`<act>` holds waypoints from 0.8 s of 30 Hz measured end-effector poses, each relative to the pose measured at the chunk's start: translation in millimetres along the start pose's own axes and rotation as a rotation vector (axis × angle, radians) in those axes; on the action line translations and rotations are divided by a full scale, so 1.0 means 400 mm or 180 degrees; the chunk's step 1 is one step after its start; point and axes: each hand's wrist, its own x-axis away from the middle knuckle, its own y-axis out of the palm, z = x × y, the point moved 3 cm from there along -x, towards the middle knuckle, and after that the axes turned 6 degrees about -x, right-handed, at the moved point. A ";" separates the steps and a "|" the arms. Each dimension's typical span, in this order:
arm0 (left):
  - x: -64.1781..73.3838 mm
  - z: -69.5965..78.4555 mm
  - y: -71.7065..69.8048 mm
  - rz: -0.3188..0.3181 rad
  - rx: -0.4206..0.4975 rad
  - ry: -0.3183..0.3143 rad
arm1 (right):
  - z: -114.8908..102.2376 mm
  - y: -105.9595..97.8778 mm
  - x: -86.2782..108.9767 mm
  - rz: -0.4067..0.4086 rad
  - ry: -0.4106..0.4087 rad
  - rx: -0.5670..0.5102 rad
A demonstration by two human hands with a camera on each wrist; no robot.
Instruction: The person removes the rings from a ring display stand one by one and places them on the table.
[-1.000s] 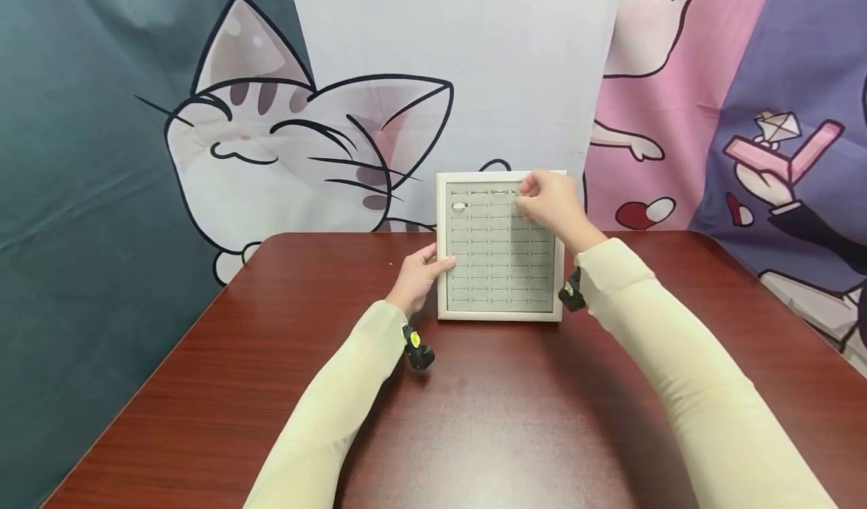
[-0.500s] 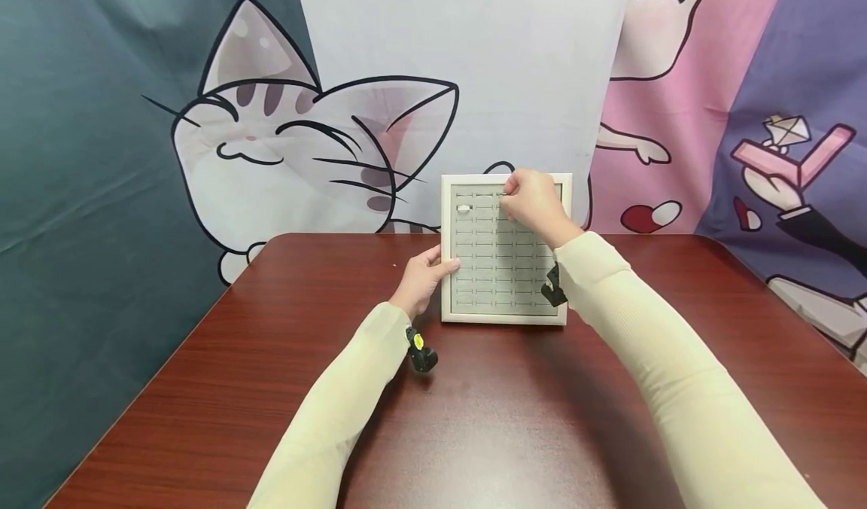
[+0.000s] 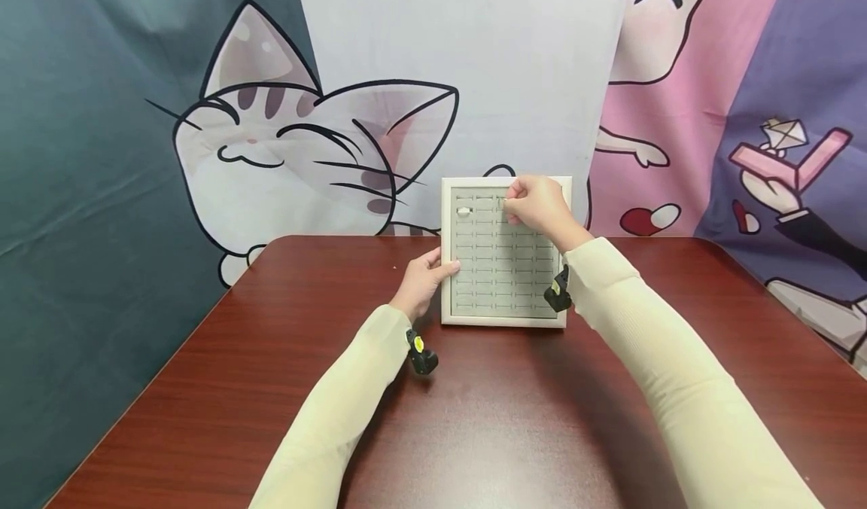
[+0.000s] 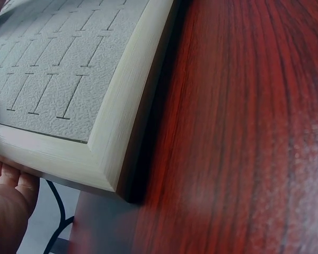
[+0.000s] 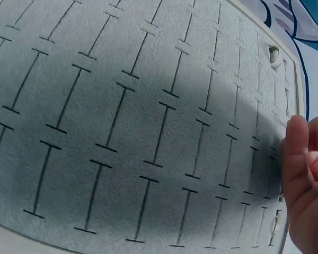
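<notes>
A ring display tray [image 3: 503,321] with a pale frame and a grey slotted pad stands nearly upright on the table. Gripping its left edge, my left hand [image 3: 416,284] has the thumb in front and fingers behind; the left wrist view shows those fingers [image 4: 9,177] under the frame. High on the pad, my right hand [image 3: 542,206] pinches at a top-row slot, on a small ring mostly covered by the fingertips. A white ring [image 3: 463,211] sits in the second row at far left. The right wrist view shows another ring [image 5: 276,228] in a slot beside my right hand.
Reddish-brown wood table [image 3: 467,419] spreads around the tray. Behind it hangs a printed cloth backdrop [image 3: 528,65] with a cartoon cat. In the left wrist view, a black cable [image 4: 57,203] hangs below the frame.
My right hand has moved left along the top row, from about the fourth column to the third. The left hand keeps its grip on the tray's edge.
</notes>
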 end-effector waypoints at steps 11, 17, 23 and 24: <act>0.012 -0.008 0.003 -0.0013 -0.0008 -0.0048 | 0.035 0.001 0.000 -0.0065 -0.0045 -0.0317; 0.015 -0.004 0.004 -0.0052 -0.0054 -0.0042 | 0.049 -0.002 0.000 -0.0191 -0.0103 -0.0646; 0.009 0.000 -0.002 -0.0059 -0.0065 -0.0038 | 0.067 -0.011 0.005 -0.0200 -0.0173 -0.0975; 0.009 0.001 -0.003 -0.0059 -0.0062 -0.0034 | 0.073 -0.014 0.009 -0.0185 -0.0163 -0.0978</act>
